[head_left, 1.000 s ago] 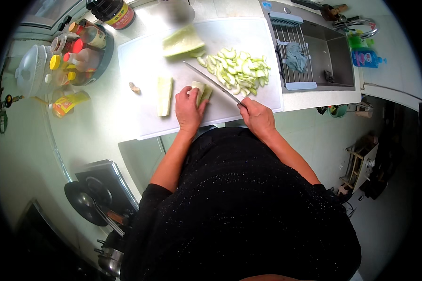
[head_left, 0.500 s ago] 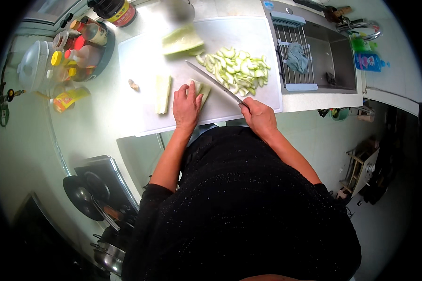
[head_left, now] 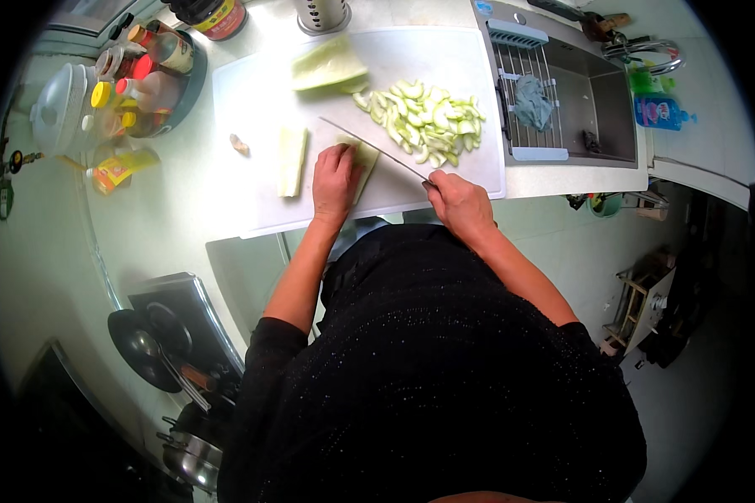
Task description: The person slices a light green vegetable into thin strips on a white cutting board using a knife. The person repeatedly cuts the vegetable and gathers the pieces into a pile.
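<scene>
Countertop (head_left: 168, 226), pale and curved by the lens, runs beneath you from the left edge to the steel sink (head_left: 600, 105) at upper right, where a white rack (head_left: 512, 92) lies over the left part of the basin and a grey cloth (head_left: 531, 101) rests on it. White cutting board (head_left: 252, 109) covers the counter just left of the sink, and all your work sits on it. At its far edge lies a large pale green wedge of gourd (head_left: 329, 65); to the right of that, a heap of sliced pieces (head_left: 424, 121) spreads toward the rack. A long strip of gourd (head_left: 292, 161) lies alone near the board's middle, just left of your left hand (head_left: 335, 178). That hand is pressed flat, fingers curled down over the gourd piece being cut (head_left: 366, 158), which peeks out at its right side, at the near middle of the board. Your right hand (head_left: 457, 201) is clenched around the handle of the knife (head_left: 377, 149), whose long blade slants up and left across the board, its edge against the gourd piece right beside your left fingertips. A small brownish scrap (head_left: 240, 145) lies at the board's left. Left of the board, a round tray (head_left: 195, 75) holds seasoning bottles and jars (head_left: 147, 84). Lower left, a black ladle (head_left: 134, 344) rests on the stove.
</scene>
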{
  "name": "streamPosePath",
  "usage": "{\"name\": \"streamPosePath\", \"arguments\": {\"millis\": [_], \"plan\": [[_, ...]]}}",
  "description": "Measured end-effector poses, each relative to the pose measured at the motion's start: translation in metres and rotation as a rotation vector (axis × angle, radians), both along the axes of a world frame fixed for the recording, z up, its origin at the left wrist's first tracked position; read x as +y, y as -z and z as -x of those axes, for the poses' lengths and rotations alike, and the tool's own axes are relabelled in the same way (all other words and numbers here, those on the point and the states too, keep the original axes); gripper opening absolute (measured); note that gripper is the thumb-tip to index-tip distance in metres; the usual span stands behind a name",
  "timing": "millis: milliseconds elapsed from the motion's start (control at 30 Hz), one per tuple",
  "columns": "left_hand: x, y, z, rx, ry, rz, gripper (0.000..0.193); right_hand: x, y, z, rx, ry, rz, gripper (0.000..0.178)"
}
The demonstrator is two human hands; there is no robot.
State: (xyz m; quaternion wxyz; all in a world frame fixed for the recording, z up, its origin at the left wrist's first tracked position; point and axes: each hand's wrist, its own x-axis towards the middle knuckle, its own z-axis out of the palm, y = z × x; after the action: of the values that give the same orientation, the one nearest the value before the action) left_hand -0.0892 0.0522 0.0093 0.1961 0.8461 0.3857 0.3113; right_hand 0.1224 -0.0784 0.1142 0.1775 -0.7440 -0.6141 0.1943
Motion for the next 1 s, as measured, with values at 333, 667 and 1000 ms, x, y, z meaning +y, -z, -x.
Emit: {"name": "streamPosePath", "arguments": {"millis": [333,667,1000], "plan": [[0.006,0.023,0.01,0.094,0.104,0.001,0.035,0.004,-0.015,-0.005,-0.155,-0.184,0.062,0.016],[0.012,0.008,0.011,0.111,0.153,-0.04,0.037,0.017,-0.002,-0.015,-0.096,-0.226,0.145,0.015],[0.014,0.007,0.013,0.118,0.171,0.004,0.038,0.018,-0.024,-0.019,-0.095,-0.219,0.287,0.016]]}}
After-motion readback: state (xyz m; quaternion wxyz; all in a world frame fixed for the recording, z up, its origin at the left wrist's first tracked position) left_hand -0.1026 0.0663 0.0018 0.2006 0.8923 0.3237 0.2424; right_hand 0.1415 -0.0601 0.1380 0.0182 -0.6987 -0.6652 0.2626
